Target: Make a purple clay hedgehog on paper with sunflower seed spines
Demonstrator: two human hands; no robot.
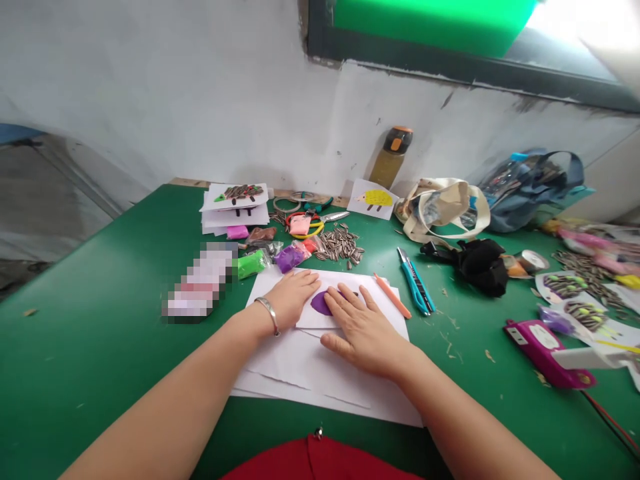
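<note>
Left hand (pixel 290 298): flat, fingers extended, on the card (pixel 315 321)
Right hand (pixel 357 327): spread wide, fingertips over the purple shape (pixel 319 304)
Purple shape: on the card, lower centre of frame
Paper (pixel 280 363): under the card, on the green surface (pixel 100 300)
Knife (pixel 416 287): right of centre, near the paper

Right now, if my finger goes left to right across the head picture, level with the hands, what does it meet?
Leaving out things that overlap: pixelated item → left hand → right hand → blue cutter → magenta case.
</note>
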